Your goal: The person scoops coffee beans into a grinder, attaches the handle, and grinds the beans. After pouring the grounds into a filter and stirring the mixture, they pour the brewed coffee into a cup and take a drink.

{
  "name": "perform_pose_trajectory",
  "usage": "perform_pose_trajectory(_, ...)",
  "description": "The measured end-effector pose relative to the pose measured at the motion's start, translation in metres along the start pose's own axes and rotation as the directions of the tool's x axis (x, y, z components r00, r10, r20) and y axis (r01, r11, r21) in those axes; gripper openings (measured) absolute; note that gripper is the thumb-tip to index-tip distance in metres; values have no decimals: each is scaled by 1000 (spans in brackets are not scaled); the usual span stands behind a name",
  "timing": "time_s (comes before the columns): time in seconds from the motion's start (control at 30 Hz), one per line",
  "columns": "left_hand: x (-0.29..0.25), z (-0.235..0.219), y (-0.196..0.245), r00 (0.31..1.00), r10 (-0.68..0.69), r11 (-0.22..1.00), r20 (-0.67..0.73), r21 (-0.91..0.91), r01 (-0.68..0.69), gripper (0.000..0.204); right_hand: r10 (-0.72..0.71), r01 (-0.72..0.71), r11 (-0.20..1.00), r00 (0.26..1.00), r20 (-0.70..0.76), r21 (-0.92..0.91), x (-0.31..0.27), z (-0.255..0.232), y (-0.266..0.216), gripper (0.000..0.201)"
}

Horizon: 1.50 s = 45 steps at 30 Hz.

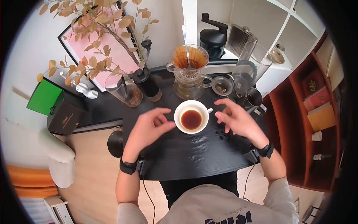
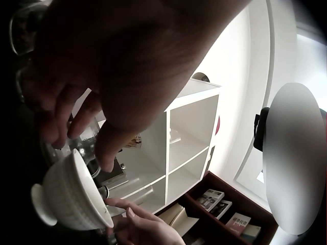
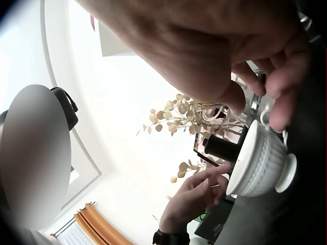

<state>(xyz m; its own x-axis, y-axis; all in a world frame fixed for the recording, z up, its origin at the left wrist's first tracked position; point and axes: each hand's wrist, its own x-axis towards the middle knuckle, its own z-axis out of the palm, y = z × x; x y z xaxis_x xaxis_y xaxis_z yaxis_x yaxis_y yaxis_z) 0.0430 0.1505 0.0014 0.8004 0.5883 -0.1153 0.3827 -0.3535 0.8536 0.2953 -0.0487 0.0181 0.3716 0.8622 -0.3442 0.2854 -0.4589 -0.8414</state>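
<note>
A white cup [image 1: 185, 107] of dark brown coffee [image 1: 191, 120] stands on the black table, its small handle pointing right. To its left, my left hand [image 1: 151, 127] has loosely bent fingers around nothing, with the thumb tip close to the rim. My right hand [image 1: 238, 120] hovers beside the handle, thumb and fingers spread apart and holding nothing. Both wrist views show the ribbed outside of the cup and its foot, with fingertips near the rim. Behind the cup, a glass dripper [image 1: 205, 62] with a brown-stained paper filter [image 1: 180, 56] sits on a glass server [image 1: 185, 89].
Wet spots [image 1: 199, 143] mark the black table [image 1: 175, 164] before the cup. A glass vase [image 1: 113, 87] with leafy branches and a black hand grinder [image 1: 149, 84] stand behind left. Behind right are a small strainer [image 1: 220, 86], a tall glass vessel [image 1: 263, 61] and a dark cup [image 1: 253, 98].
</note>
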Motion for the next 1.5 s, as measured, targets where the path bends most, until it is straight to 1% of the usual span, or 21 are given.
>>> perform_pose_trajectory(0.03, -4, 2, 3, 999, -4, 999, 48, 46, 2, 60, 21, -21, 999, 1000, 10, 30, 0, 5, 4, 40)
perform_pose_trajectory(0.07, -6, 3, 1, 997, -22, 999, 80, 51, 18, 75, 36, -37, 998, 999, 11, 43, -1, 12, 9, 40)
perform_pose_trajectory(0.13, -6, 13, -7, 996, 3, 999, 93, 32, -6, 79, -30, 29, 987, 1000, 3, 156, 0, 19, 14, 42)
perform_pose_trajectory(0.17, -5, 16, -8, 996, 37, 999, 84, 15, -38, 83, -27, 26, 988, 1000, 3, 154, 3, 20, 18, 42)
perform_pose_trajectory(0.27, 0, 27, -5, 988, 74, 996, 132, 35, -80, 83, -45, 30, 967, 997, 55, 254, 18, 22, 32, 33)
perform_pose_trajectory(0.33, 4, 27, -9, 988, 78, 996, 136, 19, -82, 83, -86, 50, 931, 993, 85, 362, 24, 21, 40, 22)
perform_pose_trajectory(0.37, 7, 28, -11, 986, 90, 996, 139, 6, -91, 82, -83, 47, 931, 993, 84, 363, 26, 20, 43, 22)
perform_pose_trajectory(0.43, 11, 32, -15, 985, 109, 994, 131, -1, -110, 81, -125, 39, 909, 975, 181, 415, 28, 19, 49, 18)
perform_pose_trajectory(0.47, 13, 33, -17, 984, 132, 991, 117, -7, -133, 80, -122, 37, 908, 976, 180, 417, 29, 19, 51, 18)
perform_pose_trajectory(0.53, 13, 37, -21, 983, 145, 989, 110, -19, -144, 78, -141, -5, 890, 948, 285, 456, 29, 20, 59, 19)
perform_pose_trajectory(0.63, 10, 38, -25, 982, 153, 988, 107, -23, -152, 76, -174, 33, 906, 938, 301, 422, 25, 18, 63, 21)
perform_pose_trajectory(0.7, 13, 39, -25, 981, 159, 987, 114, -27, -157, 76, -154, 14, 907, 940, 303, 420, 23, 19, 64, 22)
perform_pose_trajectory(0.8, 9, 42, -26, 977, 187, 982, 104, -21, -186, 77, -212, 64, 906, 925, 316, 419, 19, 23, 68, 22)
perform_pose_trajectory(0.9, 8, 40, -22, 970, 224, 975, 92, -10, -224, 79, -235, 111, 915, 928, 290, 389, 15, 25, 67, 22)
perform_pose_trajectory(0.97, 5, 40, -22, 975, 204, 975, 85, -111, -194, 78, -260, 136, 893, 934, 246, 428, 13, 27, 71, 21)
perform_pose_trajectory(1.07, 5, 42, -25, 978, 198, 976, 67, -103, -190, 81, -297, 177, 857, 937, 183, 483, 10, 30, 67, 22)
perform_pose_trajectory(1.2, 8, 45, -36, 964, 251, 967, 91, -68, -245, 85, -320, 221, 861, 935, 151, 459, 5, 36, 65, 23)
perform_pose_trajectory(1.27, 7, 43, -35, 965, 241, 969, 107, -90, -232, 96, -363, 273, 871, 918, 161, 409, 5, 37, 64, 24)
perform_pose_trajectory(1.3, 5, 42, -34, 965, 238, 969, 107, -90, -229, 96, -362, 270, 871, 918, 163, 411, 5, 36, 64, 24)
perform_pose_trajectory(1.37, 3, 37, -30, 967, 216, 965, 134, -179, -191, 107, -307, 201, 896, 925, 223, 396, 5, 29, 64, 24)
perform_pose_trajectory(1.5, 2, 34, -31, 959, 211, 968, 186, -173, -179, 118, -295, 198, 907, 929, 224, 371, 6, 27, 66, 25)
